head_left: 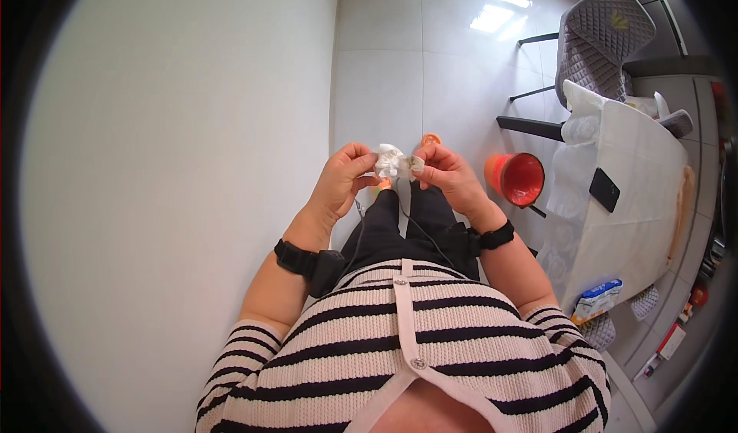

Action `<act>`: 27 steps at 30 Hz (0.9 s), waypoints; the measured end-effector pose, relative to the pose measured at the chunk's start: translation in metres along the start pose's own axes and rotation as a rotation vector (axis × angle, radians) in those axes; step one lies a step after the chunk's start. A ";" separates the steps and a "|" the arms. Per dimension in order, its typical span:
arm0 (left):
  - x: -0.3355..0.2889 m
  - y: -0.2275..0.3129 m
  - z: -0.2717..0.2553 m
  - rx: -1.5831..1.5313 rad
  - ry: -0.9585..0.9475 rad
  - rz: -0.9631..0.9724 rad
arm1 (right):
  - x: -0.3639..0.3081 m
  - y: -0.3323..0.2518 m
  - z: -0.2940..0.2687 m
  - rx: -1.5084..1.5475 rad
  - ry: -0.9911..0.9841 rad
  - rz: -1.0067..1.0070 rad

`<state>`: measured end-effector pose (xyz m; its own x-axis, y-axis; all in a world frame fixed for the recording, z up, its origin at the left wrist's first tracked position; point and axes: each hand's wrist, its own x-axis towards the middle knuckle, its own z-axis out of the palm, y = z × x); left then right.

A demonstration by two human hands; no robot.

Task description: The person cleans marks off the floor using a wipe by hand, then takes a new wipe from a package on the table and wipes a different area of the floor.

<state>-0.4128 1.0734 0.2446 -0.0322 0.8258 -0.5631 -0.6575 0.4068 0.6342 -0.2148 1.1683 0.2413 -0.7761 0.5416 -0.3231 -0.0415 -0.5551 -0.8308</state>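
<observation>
In front of my legs, a crumpled white tissue (390,159) is stretched between both hands; it has small darker marks toward its right end. My left hand (347,173) pinches its left edge between thumb and fingertips. On the other side, my right hand (452,176) grips the right end in a similar pinch, with a bit of the tissue poking out by the thumb. Black straps with dark boxes sit around both wrists, and thin cables hang near my legs.
A white wall (184,172) runs close along my left. To the right stand a red-orange bucket (523,179), a table with a white cover (646,156) and a grey quilted chair (603,45). A black phone (604,190) and a blue-and-white packet (597,301) lie on the table.
</observation>
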 end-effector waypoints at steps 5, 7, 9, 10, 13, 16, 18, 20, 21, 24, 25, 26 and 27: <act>0.012 0.005 0.014 -0.061 0.032 0.022 | -0.001 -0.013 -0.026 -0.043 0.033 -0.185; 0.025 0.015 0.022 -0.094 0.024 0.053 | 0.009 -0.027 -0.040 0.013 0.061 -0.147; 0.035 0.019 0.031 -0.081 0.038 0.068 | 0.015 -0.036 -0.056 0.073 0.095 -0.100; 0.039 0.017 0.036 -0.069 0.045 0.076 | 0.016 -0.036 -0.066 0.157 0.120 -0.068; 0.057 0.023 0.057 -0.074 0.022 0.097 | 0.029 -0.047 -0.091 0.299 0.155 -0.042; 0.075 0.020 0.073 -0.125 -0.023 0.068 | 0.038 -0.055 -0.117 0.380 0.188 -0.035; 0.084 0.018 0.086 -0.125 -0.035 0.080 | 0.043 -0.059 -0.133 0.406 0.207 -0.022; 0.095 0.023 0.100 -0.124 -0.047 0.099 | 0.053 -0.066 -0.144 0.445 0.243 0.005; 0.099 0.027 0.109 -0.135 -0.049 0.111 | 0.057 -0.068 -0.148 0.448 0.237 0.011; 0.112 0.031 0.123 -0.151 -0.007 0.152 | 0.065 -0.070 -0.148 0.368 0.367 0.133; 0.115 0.030 0.125 -0.155 0.027 0.175 | 0.066 -0.067 -0.144 0.184 0.431 0.083; 0.118 0.028 0.127 -0.154 0.037 0.181 | 0.068 -0.066 -0.140 0.000 0.492 0.030; 0.122 0.028 0.129 -0.078 0.105 0.219 | 0.071 -0.068 -0.136 0.002 0.481 0.030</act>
<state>-0.3378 1.2360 0.2623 -0.2556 0.8445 -0.4707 -0.6820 0.1876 0.7069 -0.1817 1.3309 0.2131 -0.3976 0.7559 -0.5201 -0.0257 -0.5758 -0.8172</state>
